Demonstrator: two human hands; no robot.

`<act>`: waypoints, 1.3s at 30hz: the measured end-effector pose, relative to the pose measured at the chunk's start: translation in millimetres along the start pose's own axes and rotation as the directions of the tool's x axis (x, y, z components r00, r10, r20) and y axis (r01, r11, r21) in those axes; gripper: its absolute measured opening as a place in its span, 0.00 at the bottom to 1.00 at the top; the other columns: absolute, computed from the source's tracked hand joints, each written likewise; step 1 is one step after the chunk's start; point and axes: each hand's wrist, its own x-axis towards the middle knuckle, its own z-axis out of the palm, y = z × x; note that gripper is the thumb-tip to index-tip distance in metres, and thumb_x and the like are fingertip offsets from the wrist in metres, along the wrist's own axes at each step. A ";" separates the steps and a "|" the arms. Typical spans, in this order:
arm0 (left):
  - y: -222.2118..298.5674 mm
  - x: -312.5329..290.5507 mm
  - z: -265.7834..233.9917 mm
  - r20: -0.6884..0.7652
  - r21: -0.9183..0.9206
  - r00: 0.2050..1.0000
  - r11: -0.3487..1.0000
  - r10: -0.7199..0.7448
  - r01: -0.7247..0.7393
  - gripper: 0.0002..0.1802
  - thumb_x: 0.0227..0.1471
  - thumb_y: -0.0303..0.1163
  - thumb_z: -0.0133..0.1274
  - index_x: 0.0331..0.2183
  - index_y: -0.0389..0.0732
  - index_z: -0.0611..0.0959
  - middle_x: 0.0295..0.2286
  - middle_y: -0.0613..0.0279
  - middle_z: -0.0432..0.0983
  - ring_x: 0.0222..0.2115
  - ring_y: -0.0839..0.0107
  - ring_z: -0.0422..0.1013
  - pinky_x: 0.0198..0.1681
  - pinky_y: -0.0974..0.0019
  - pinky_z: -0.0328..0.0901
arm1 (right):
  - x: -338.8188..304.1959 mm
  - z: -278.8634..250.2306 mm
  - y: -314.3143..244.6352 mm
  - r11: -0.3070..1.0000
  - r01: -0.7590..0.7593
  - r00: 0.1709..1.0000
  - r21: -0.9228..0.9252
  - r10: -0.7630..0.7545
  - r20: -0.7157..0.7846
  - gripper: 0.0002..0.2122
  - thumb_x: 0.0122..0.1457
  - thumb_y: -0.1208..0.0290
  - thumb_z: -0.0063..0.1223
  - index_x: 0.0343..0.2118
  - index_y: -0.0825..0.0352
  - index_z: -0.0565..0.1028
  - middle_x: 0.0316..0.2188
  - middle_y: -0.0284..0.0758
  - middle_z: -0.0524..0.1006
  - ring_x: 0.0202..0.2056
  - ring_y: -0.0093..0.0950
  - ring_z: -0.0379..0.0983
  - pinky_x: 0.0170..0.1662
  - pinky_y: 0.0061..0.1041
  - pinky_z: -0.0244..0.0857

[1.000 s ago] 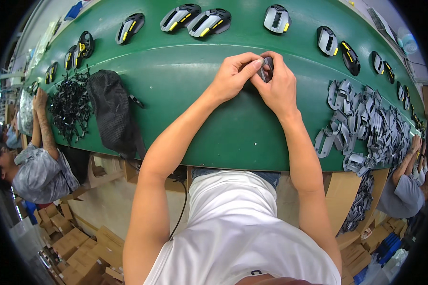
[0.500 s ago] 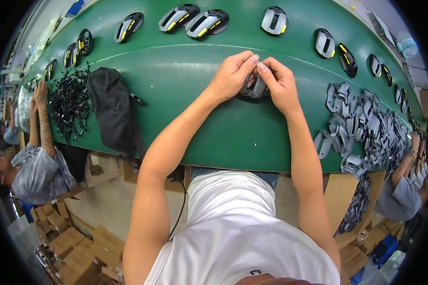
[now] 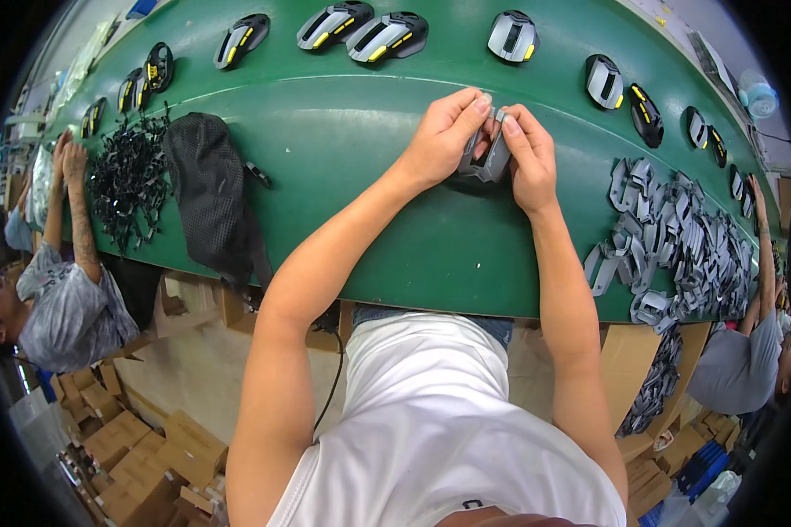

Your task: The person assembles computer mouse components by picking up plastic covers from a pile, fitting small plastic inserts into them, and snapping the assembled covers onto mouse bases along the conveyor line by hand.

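Observation:
Between my hands, above the green table, is a grey plastic mouse shell (image 3: 486, 168) with a slot down its middle. My left hand (image 3: 446, 136) grips its left side, thumb and fingers closed near the far end. On the other side my right hand (image 3: 529, 160) pinches the shell, its thumb along the edge. Part of the shell is hidden by the fingers. Off to the right lies a big heap of similar grey shells (image 3: 690, 241). To the left, a pile of small black parts (image 3: 130, 180) sits beside a black mesh bag (image 3: 204, 189).
Assembled grey-and-black mice with yellow side buttons, such as one mouse (image 3: 511, 37), stand along the far part of the green table (image 3: 395, 277). A co-worker (image 3: 70, 303) sits at the left, another person (image 3: 736, 369) at the right. A carton (image 3: 628, 364) holds more grey parts below the table edge.
The shell and both hands have shifted slightly right, and the shell's slot shows more openly. At the right, a co-worker's arm has stretched farther over the table.

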 end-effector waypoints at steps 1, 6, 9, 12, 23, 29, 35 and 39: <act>-0.4 0.1 -0.4 0.004 0.029 1.000 0.999 0.018 -0.018 0.15 0.60 0.38 0.42 0.26 0.38 0.70 0.22 0.67 0.65 0.19 0.80 0.62 0.23 0.77 0.58 | -0.5 1.1 -3.4 0.995 0.030 1.000 -0.091 -0.030 0.004 0.11 0.63 0.68 0.40 0.29 0.71 0.69 0.23 0.32 0.72 0.26 0.20 0.69 0.33 0.18 0.63; 0.1 -1.5 -1.6 -0.006 0.158 0.998 0.986 0.059 -0.058 0.16 0.60 0.39 0.42 0.26 0.38 0.70 0.21 0.67 0.65 0.20 0.81 0.61 0.24 0.77 0.58 | -1.1 3.8 -5.7 0.983 0.054 0.999 -0.176 -0.053 0.008 0.11 0.63 0.68 0.40 0.29 0.71 0.69 0.22 0.32 0.72 0.27 0.18 0.68 0.33 0.17 0.61; -2.1 -2.0 -2.9 -0.017 0.254 0.998 0.966 0.055 -0.049 0.16 0.61 0.39 0.41 0.26 0.38 0.70 0.21 0.68 0.65 0.20 0.81 0.61 0.23 0.77 0.58 | -3.5 4.4 0.5 0.939 0.133 0.987 -0.317 -0.154 -0.040 0.12 0.62 0.67 0.41 0.27 0.71 0.69 0.20 0.31 0.70 0.25 0.18 0.64 0.30 0.18 0.58; -1.4 -2.9 -0.4 -0.038 0.360 0.994 0.929 0.102 -0.082 0.16 0.61 0.38 0.40 0.26 0.37 0.70 0.20 0.68 0.65 0.19 0.82 0.60 0.23 0.77 0.58 | -2.6 3.6 -7.3 0.899 0.121 0.988 -0.422 -0.152 -0.040 0.12 0.62 0.67 0.40 0.27 0.72 0.68 0.19 0.31 0.68 0.24 0.18 0.61 0.28 0.18 0.57; 1.8 -6.7 12.2 -0.072 0.581 0.950 0.787 0.304 -0.208 0.13 0.58 0.32 0.42 0.25 0.33 0.69 0.15 0.54 0.67 0.15 0.66 0.63 0.20 0.66 0.59 | -6.1 6.2 1.7 0.914 0.100 0.982 -0.392 -0.154 -0.109 0.13 0.63 0.66 0.41 0.25 0.71 0.67 0.18 0.29 0.66 0.23 0.17 0.58 0.26 0.19 0.55; -2.2 -6.9 8.3 -0.096 0.540 0.958 0.823 0.271 -0.179 0.15 0.60 0.35 0.41 0.25 0.36 0.69 0.16 0.67 0.65 0.16 0.82 0.58 0.18 0.75 0.55 | -6.3 10.6 3.8 0.935 0.075 0.983 -0.346 -0.127 -0.132 0.14 0.64 0.66 0.39 0.24 0.70 0.67 0.17 0.28 0.64 0.22 0.16 0.56 0.26 0.19 0.54; -2.5 -5.6 10.2 -0.095 0.533 0.959 0.827 0.268 -0.178 0.16 0.60 0.35 0.41 0.24 0.35 0.69 0.16 0.66 0.65 0.17 0.81 0.59 0.20 0.73 0.56 | -6.3 9.2 7.6 0.931 0.093 0.977 -0.353 -0.154 -0.149 0.15 0.64 0.65 0.37 0.24 0.69 0.66 0.17 0.28 0.63 0.22 0.17 0.55 0.25 0.20 0.53; -3.3 -6.2 9.9 -0.108 0.549 0.946 0.812 0.305 -0.199 0.17 0.60 0.36 0.41 0.23 0.35 0.69 0.15 0.65 0.65 0.17 0.80 0.59 0.20 0.72 0.57 | -4.3 11.1 5.4 0.916 0.088 0.978 -0.391 -0.154 -0.142 0.16 0.65 0.65 0.37 0.23 0.69 0.65 0.17 0.28 0.62 0.22 0.17 0.55 0.24 0.20 0.53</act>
